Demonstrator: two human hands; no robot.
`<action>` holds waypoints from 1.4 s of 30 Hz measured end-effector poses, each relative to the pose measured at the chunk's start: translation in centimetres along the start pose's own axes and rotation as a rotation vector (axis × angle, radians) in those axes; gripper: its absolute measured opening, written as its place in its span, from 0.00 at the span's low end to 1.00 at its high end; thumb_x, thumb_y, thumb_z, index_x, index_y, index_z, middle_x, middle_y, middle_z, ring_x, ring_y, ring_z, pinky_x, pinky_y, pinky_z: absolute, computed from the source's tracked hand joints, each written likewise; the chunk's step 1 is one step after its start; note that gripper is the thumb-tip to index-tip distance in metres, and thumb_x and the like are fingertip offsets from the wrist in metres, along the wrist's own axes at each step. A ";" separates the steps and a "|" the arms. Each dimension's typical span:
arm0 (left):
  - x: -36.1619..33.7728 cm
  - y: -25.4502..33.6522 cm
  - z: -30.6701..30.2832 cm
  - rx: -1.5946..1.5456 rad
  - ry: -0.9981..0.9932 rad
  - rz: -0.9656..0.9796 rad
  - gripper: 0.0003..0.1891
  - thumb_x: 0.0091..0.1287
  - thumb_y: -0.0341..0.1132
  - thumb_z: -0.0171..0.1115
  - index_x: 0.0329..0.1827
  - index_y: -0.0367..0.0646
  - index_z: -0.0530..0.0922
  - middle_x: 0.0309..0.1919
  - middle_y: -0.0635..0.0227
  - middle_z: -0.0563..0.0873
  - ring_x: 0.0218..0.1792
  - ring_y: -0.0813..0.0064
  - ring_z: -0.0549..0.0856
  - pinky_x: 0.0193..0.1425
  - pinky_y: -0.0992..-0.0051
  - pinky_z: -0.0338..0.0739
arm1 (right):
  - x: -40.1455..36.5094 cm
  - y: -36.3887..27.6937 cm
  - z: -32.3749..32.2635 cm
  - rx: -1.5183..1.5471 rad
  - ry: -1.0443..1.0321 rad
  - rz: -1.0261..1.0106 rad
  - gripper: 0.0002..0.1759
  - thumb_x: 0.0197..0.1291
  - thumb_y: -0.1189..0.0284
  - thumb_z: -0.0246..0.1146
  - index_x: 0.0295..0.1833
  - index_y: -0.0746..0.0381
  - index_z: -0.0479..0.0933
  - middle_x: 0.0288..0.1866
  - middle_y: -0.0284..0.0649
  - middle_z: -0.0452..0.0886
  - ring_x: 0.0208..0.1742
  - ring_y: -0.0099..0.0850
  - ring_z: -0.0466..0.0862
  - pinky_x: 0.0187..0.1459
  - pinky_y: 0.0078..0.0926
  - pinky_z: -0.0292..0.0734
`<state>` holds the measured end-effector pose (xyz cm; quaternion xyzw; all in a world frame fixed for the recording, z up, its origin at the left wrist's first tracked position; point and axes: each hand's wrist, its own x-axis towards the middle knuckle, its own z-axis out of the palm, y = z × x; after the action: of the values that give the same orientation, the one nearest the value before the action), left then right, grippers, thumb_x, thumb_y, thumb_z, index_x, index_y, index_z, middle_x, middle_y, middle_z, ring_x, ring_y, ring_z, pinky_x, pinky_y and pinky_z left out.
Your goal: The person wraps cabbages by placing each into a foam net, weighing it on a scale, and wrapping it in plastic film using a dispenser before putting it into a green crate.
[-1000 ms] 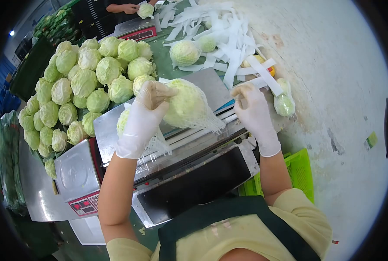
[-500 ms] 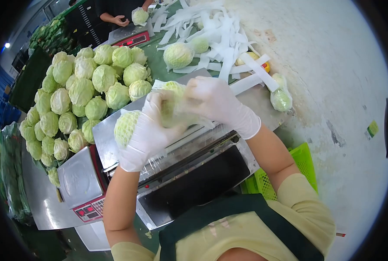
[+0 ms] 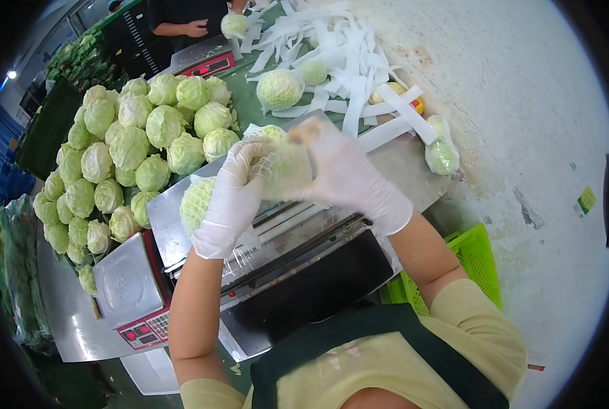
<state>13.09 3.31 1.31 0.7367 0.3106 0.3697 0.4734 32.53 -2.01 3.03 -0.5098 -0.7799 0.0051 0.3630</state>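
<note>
Between my gloved hands is a cabbage in a white foam net (image 3: 280, 170), blurred by motion, above the steel top of a wrapping machine (image 3: 298, 221). My left hand (image 3: 231, 194) is closed on its left side, thumb toward me and fingers over the far side. On the cabbage's right is my right hand (image 3: 352, 174), its fingers smeared by motion. A second netted cabbage (image 3: 197, 203) sits just left of my left wrist. Behind my left fingertips another netted cabbage (image 3: 273, 133) shows in part. Clear film (image 3: 236, 266) hangs at the machine's front.
Many bare cabbages (image 3: 128, 146) are piled at left, beside a scale (image 3: 128, 283). White foam strips (image 3: 349, 61) and netted cabbages (image 3: 279, 90) lie at the back. A person's hand (image 3: 197, 28) is near another scale (image 3: 205, 58). A green crate (image 3: 478, 262) stands at right.
My right hand has shifted slightly right and down, and its fingers are more blurred. My left hand stays on the cabbage. At the back, the other person's cabbage has moved a little right.
</note>
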 end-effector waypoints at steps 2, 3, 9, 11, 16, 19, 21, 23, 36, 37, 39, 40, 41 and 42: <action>0.0 0.1 0.0 -0.051 -0.014 -0.038 0.23 0.59 0.11 0.47 0.56 0.34 0.76 0.54 0.64 0.79 0.64 0.71 0.76 0.72 0.73 0.65 | -0.6 0.0 2.0 -0.072 0.036 0.049 0.21 0.50 0.62 0.73 0.46 0.62 0.79 0.44 0.43 0.82 0.46 0.42 0.84 0.45 0.38 0.79; 0.2 0.1 0.0 -0.114 -0.009 -0.070 0.23 0.58 0.10 0.45 0.55 0.34 0.76 0.54 0.64 0.80 0.64 0.71 0.77 0.73 0.73 0.66 | -0.4 0.1 1.6 0.003 0.009 0.172 0.19 0.51 0.63 0.72 0.45 0.63 0.79 0.40 0.42 0.83 0.42 0.42 0.84 0.43 0.38 0.80; 0.8 -0.6 -0.4 -0.134 0.061 -0.025 0.23 0.50 0.05 0.41 0.44 0.35 0.74 0.52 0.62 0.81 0.62 0.70 0.79 0.70 0.73 0.68 | 1.7 0.8 -0.1 0.160 -0.031 0.457 0.11 0.59 0.68 0.67 0.41 0.65 0.80 0.25 0.40 0.84 0.27 0.36 0.85 0.35 0.33 0.79; 0.8 -1.5 -0.8 -0.051 0.062 -0.004 0.23 0.49 0.05 0.41 0.43 0.35 0.75 0.52 0.62 0.81 0.61 0.70 0.79 0.70 0.74 0.69 | 2.2 0.5 -0.4 0.412 -0.067 0.597 0.11 0.60 0.69 0.67 0.43 0.65 0.79 0.26 0.38 0.84 0.28 0.27 0.83 0.35 0.27 0.77; 0.9 -1.3 -1.2 0.174 0.034 0.100 0.29 0.49 0.06 0.41 0.50 0.33 0.81 0.52 0.65 0.81 0.58 0.71 0.81 0.68 0.76 0.70 | 1.5 1.3 1.2 0.536 0.038 0.442 0.13 0.59 0.69 0.66 0.48 0.61 0.78 0.37 0.42 0.84 0.40 0.38 0.86 0.43 0.30 0.80; 0.7 -1.4 -1.4 0.092 0.055 0.048 0.33 0.49 0.06 0.41 0.55 0.35 0.82 0.52 0.66 0.81 0.58 0.72 0.81 0.67 0.76 0.71 | 1.0 1.9 1.4 0.244 -0.013 0.065 0.14 0.57 0.70 0.69 0.48 0.60 0.79 0.46 0.42 0.81 0.48 0.39 0.84 0.49 0.33 0.79; 0.8 -1.5 -1.4 0.074 0.032 0.028 0.32 0.49 0.06 0.41 0.55 0.36 0.82 0.53 0.66 0.82 0.58 0.72 0.81 0.66 0.76 0.72 | 1.0 2.3 1.4 0.081 -0.076 -0.103 0.16 0.54 0.69 0.71 0.48 0.59 0.79 0.50 0.41 0.78 0.51 0.40 0.82 0.51 0.36 0.78; 1.0 -1.3 -1.3 0.076 0.017 -0.004 0.32 0.49 0.07 0.41 0.54 0.37 0.82 0.52 0.66 0.82 0.58 0.73 0.81 0.65 0.75 0.73 | 1.5 2.5 0.9 -0.007 -0.150 -0.131 0.20 0.51 0.66 0.74 0.49 0.59 0.79 0.51 0.40 0.76 0.52 0.42 0.81 0.51 0.38 0.78; 2.0 -0.6 -0.8 0.127 0.023 -0.015 0.24 0.51 0.08 0.47 0.46 0.37 0.83 0.44 0.64 0.81 0.49 0.70 0.83 0.53 0.78 0.76 | 3.3 4.5 1.4 -0.191 -0.223 -0.454 0.12 0.56 0.63 0.68 0.39 0.59 0.77 0.36 0.38 0.77 0.37 0.39 0.84 0.38 0.34 0.81; 2.0 -0.7 -0.8 0.150 0.028 0.010 0.24 0.51 0.08 0.47 0.46 0.37 0.83 0.43 0.64 0.81 0.49 0.70 0.82 0.53 0.78 0.75 | 3.1 4.7 1.6 -0.214 -0.197 -0.462 0.12 0.56 0.64 0.68 0.40 0.59 0.78 0.36 0.38 0.79 0.37 0.40 0.84 0.38 0.34 0.82; 2.1 -0.8 -0.8 0.167 0.024 0.049 0.24 0.52 0.08 0.48 0.46 0.38 0.83 0.44 0.64 0.81 0.50 0.69 0.82 0.54 0.78 0.75 | 2.7 5.1 1.9 -0.114 -0.133 -0.399 0.10 0.57 0.66 0.68 0.41 0.60 0.80 0.38 0.38 0.81 0.38 0.39 0.85 0.40 0.33 0.82; 2.1 -0.9 -0.7 0.175 0.022 0.068 0.24 0.52 0.08 0.48 0.46 0.38 0.83 0.44 0.64 0.81 0.50 0.69 0.82 0.54 0.77 0.76 | 2.5 5.3 1.9 0.008 -0.095 -0.327 0.10 0.57 0.67 0.68 0.41 0.60 0.81 0.39 0.38 0.82 0.39 0.38 0.85 0.41 0.32 0.82; 2.3 -1.1 -0.6 0.173 0.030 0.073 0.24 0.52 0.08 0.49 0.47 0.38 0.83 0.44 0.64 0.81 0.51 0.69 0.82 0.54 0.77 0.76 | 2.2 5.6 2.0 0.130 -0.058 -0.254 0.09 0.58 0.68 0.68 0.42 0.60 0.83 0.40 0.38 0.83 0.40 0.37 0.86 0.42 0.31 0.81; 2.5 -1.2 -0.3 0.171 0.039 0.082 0.24 0.52 0.08 0.49 0.47 0.38 0.83 0.45 0.63 0.81 0.51 0.68 0.82 0.55 0.77 0.76 | 2.0 6.0 2.3 0.214 -0.035 -0.201 0.09 0.58 0.69 0.68 0.42 0.60 0.84 0.41 0.38 0.84 0.40 0.35 0.86 0.43 0.29 0.81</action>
<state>14.03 5.94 0.92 0.7791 0.3200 0.3751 0.3871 35.52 3.36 0.16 -0.3875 -0.8282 0.0607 0.4004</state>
